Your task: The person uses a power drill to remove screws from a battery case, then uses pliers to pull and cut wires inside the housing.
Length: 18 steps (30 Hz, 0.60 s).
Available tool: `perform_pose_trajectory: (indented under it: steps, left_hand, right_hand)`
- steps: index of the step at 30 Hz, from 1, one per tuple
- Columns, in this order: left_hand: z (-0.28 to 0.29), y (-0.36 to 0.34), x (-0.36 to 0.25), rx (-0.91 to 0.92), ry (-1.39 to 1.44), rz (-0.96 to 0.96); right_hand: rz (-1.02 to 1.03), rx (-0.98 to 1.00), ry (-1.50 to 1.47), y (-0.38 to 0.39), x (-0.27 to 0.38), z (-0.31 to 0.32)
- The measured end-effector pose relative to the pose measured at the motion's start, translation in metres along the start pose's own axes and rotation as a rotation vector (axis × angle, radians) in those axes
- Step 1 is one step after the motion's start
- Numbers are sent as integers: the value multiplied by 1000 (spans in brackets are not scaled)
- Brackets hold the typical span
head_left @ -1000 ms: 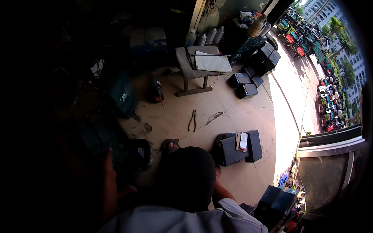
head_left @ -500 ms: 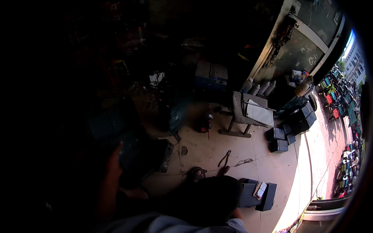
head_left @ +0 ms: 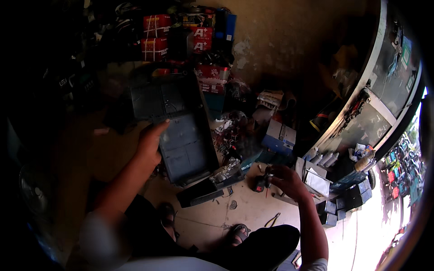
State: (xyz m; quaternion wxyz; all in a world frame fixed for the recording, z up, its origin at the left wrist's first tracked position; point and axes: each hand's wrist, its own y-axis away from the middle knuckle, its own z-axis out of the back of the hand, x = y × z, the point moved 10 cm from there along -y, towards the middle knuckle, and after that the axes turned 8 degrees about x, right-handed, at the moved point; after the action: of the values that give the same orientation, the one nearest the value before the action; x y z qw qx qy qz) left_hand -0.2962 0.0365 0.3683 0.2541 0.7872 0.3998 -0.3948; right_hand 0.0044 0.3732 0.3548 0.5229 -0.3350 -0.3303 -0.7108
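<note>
My left hand (head_left: 151,140) grips the near edge of an open dark plastic case (head_left: 187,149), its thumb over the rim. The case is tilted up, and its shallow inside shows divided panels. Fingers below the rim are hidden. My right hand (head_left: 288,181) reaches down at the right with curled fingers around the upper part of a black and red cordless drill (head_left: 260,184), which is at floor level. Shadow makes the exact finger contact hard to see. A pair of pliers (head_left: 272,220) with yellowish handles lies on the floor nearer my foot.
A black tray-like box (head_left: 203,192) with crumpled material lies below the case. Beside my right hand is a low stool (head_left: 314,183) with papers. Blue-grey batteries (head_left: 332,212) stand at the right. A blue box (head_left: 279,137) and stacked red cartons (head_left: 156,38) are farther back.
My view has shifted and brightened. My left hand now shows on the raised case. My right hand has come from beside my thigh to the drill.
</note>
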Motion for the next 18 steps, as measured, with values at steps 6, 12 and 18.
perform_pose_trajectory:
  steps: [6,12,18]
  left_hand:
    - [6,25,3,-53,58,-68]
    - [44,13,24,-158,71,-93]
    - [50,6,30,-142,26,-141]
  right_hand:
    - [280,-41,426,-48,99,-90]
    - [9,117,279,-69,74,-151]
    - [173,-50,345,-78,72,-156]
